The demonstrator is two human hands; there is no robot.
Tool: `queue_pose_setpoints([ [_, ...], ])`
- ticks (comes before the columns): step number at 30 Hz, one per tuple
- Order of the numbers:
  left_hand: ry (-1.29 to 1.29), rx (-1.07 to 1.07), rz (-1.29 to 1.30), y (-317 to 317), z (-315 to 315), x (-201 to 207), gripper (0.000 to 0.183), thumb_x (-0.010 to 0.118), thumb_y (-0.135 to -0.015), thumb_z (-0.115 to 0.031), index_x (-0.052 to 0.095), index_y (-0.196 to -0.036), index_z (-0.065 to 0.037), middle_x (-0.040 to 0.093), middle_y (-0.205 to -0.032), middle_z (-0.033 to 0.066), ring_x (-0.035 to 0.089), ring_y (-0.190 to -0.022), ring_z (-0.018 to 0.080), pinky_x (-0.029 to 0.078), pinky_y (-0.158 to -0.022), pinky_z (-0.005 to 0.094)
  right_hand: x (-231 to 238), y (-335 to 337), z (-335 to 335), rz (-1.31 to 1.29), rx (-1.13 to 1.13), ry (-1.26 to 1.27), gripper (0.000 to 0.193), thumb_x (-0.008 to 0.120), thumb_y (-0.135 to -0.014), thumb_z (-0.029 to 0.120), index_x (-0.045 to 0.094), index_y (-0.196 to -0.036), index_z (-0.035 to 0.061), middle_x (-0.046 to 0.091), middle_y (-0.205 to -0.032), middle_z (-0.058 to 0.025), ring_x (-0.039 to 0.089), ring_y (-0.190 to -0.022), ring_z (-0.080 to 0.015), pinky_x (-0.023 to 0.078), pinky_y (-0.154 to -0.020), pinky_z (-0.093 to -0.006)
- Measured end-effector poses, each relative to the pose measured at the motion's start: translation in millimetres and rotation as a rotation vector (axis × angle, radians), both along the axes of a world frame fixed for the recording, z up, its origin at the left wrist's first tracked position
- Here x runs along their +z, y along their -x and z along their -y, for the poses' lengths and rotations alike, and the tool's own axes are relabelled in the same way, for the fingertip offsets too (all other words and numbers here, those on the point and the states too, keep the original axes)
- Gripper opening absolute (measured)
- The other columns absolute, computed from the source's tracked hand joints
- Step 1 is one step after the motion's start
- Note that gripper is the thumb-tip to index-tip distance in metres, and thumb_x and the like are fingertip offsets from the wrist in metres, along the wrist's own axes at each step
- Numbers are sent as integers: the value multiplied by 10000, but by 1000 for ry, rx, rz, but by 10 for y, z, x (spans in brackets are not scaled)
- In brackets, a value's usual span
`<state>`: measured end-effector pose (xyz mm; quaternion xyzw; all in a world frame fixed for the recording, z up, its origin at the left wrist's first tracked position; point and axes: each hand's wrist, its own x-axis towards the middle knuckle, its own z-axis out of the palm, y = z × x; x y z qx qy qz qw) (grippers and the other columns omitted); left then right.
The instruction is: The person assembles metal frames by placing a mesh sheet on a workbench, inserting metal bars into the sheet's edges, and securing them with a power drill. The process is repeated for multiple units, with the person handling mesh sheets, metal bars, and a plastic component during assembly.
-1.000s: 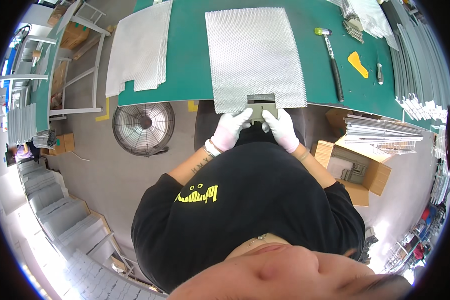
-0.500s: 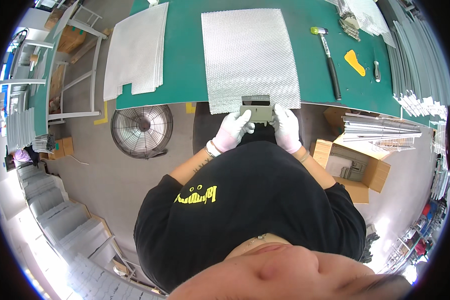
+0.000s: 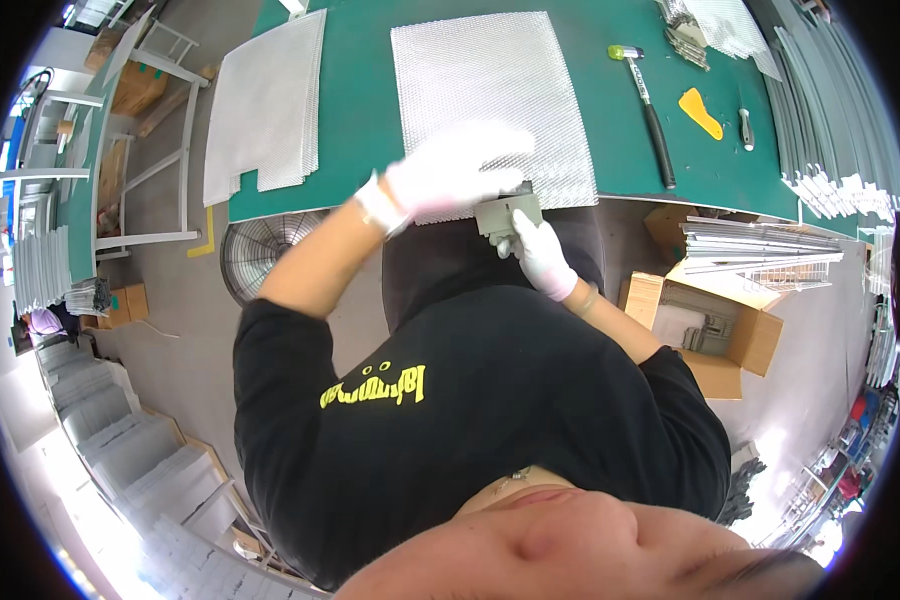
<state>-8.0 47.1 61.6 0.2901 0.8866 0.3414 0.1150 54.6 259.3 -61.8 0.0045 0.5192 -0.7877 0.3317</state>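
Observation:
A silvery mesh sheet [image 3: 490,70] lies on the green table, its near end reaching the front edge. At that end is a small grey-green rectangular piece [image 3: 507,214], which my gloved right hand [image 3: 543,258] grips from the near side. Over the sheet's near left part is my gloved left hand [image 3: 450,168], blurred by motion. Its fingers look stretched out to the right, thumb apart, with nothing seen in them. The hand hides part of the sheet, including most of the dark cut-out by the piece.
More mesh sheets [image 3: 270,100] are stacked at the left. To the right lie a hammer [image 3: 652,125], a yellow scraper [image 3: 701,113] and a screwdriver [image 3: 747,128]. Long grey strips [image 3: 830,120] line the far right. An opened carton [image 3: 760,340] and a floor fan [image 3: 260,255] stand below the table.
My left hand has let go of the grey-green piece and swung up over the mesh sheet. The piece is tilted slightly now, and my right hand has shifted left beneath it.

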Motion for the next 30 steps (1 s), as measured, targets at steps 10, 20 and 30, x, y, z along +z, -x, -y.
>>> queue_pose_setpoints([
  [10, 347, 145, -466, -65, -748, -605, 621, 542, -917, -505, 508, -1428, -154, 386, -1509, 225, 318, -1403, 458, 163, -1157, 625, -316, -165, -335, -196, -627, -92, 365, 438, -1047, 347, 585, -1105, 18, 636, -968, -48, 603, -852, -113, 498, -743, -294],
  [20, 329, 207, -425, -239, -815, -560, 642, 603, -874, -473, 511, -1422, -152, 399, -1488, 239, 320, -1379, 488, 174, -1152, 624, 175, -27, -398, 63, -555, 79, 160, 514, -1021, 176, 598, -1007, 41, 600, -912, -11, 574, -833, -105, 481, -748, -276],
  [30, 392, 190, -427, -291, -857, -580, 645, 589, -884, -448, 490, -1436, -129, 385, -1508, 216, 317, -1385, 480, 169, -1153, 629, -145, -36, -338, -179, -609, -84, 169, 530, -1011, 156, 605, -998, 5, 607, -887, -46, 563, -805, -116, 466, -702, -289],
])
